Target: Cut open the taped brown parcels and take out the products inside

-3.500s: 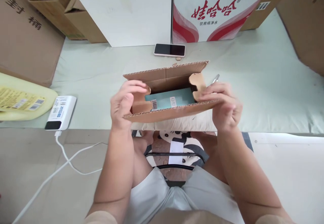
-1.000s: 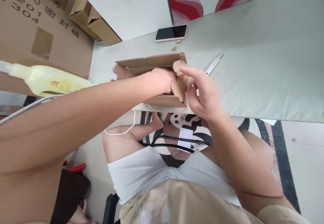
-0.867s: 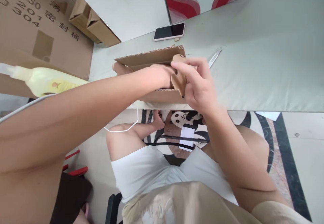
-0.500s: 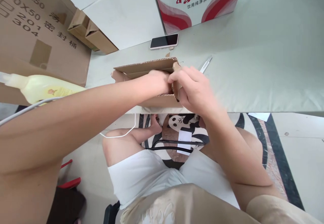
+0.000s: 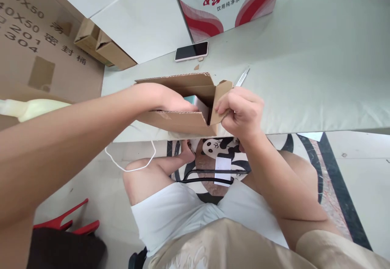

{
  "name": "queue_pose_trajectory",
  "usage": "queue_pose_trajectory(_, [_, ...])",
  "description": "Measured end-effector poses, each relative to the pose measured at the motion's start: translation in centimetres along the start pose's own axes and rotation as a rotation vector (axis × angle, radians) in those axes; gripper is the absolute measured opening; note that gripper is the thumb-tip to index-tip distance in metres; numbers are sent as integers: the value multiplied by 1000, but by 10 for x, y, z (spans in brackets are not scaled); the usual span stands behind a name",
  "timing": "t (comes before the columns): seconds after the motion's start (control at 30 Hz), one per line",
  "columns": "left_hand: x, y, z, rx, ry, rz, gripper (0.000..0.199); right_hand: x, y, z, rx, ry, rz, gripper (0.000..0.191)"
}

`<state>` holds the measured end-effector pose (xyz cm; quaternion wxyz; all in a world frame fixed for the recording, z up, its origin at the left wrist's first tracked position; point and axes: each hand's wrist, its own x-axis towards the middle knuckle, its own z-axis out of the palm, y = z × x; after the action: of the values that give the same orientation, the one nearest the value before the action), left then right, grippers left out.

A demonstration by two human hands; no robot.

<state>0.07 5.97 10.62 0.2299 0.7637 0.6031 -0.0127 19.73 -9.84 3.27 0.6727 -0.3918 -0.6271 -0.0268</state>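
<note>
Pale cloth [image 5: 304,70] carries an open carton [image 5: 183,123] at its six-o'clock edge, mouth up, long axis nine-to-three. Right hand [image 5: 243,110] pinches its three-o'clock flap [image 5: 221,92]; left hand [image 5: 173,100] reaches inside by a teal-and-white box [image 5: 200,103], fingers partly hidden, grip unclear.

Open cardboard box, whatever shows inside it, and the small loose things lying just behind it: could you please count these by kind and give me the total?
Open cardboard box: 1
Teal-and-white box inside: 1
Smartphone: 1
Utility knife: 1
Cardboard scraps near the phone: 2
Total: 6
</note>
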Motion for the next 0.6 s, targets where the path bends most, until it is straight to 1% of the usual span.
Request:
queue_pose_trajectory(0.03, [0,-5,-8,-14,-40,-71,42,0,0,-1,19,16,-2,25])
queue_pose_trajectory(0.07, [1,-10,-16,-55,-55,-122,41,0,1,-1,37,27,-5,26])
queue_pose_trajectory(0.1, [0,-17,-24,-115,-29,-122,41,0,1,-2,50,33,-7,27])
queue_pose_trajectory(0.13, [-1,-25,-33,-200,35,-62,41,0,1,-3,57,38,-7,27])
queue_pose_trajectory(0.17, [-2,-33,-41,-281,90,27,41,0,0,-3,59,41,-4,28])
queue_pose_trajectory(0.2, [-5,-41,-49,-337,110,118,41,1,0,-4,57,41,1,28])
queue_pose_trajectory(0.23, [-8,-48,-58,-347,77,178,40,1,-1,-4,55,38,9,28])
queue_pose_trajectory(0.27, [-12,-53,-66,-305,-5,189,39,1,-1,-5,54,34,18,28])
queue_pose_trajectory(0.33, [-19,-59,-79,-123,-193,96,36,1,-3,-5,56,21,29,28])
queue_pose_trajectory(0.37, [-22,-58,-82,-33,-251,36,34,1,-4,-4,57,14,29,28])
queue_pose_trajectory(0.4, [-25,-55,-83,13,-259,-8,33,1,-5,-4,56,8,25,28])
queue_pose_trajectory(0.43, [-29,-50,-82,9,-218,-37,32,1,-5,-3,54,3,18,28])
queue_pose_trajectory(0.47, [-32,-42,-78,-26,-150,-61,33,1,-7,-2,53,0,9,29])
queue_pose_trajectory(0.53, [-41,-20,-65,-68,-44,-153,39,0,-9,0,54,2,-2,30])
queue_pose_trajectory(0.57, [-45,-7,-57,-10,-38,-229,44,0,-10,2,57,6,-4,30])
queue_pose_trajectory(0.6, [-49,6,-50,115,-76,-291,50,-1,-12,3,60,10,-5,30])
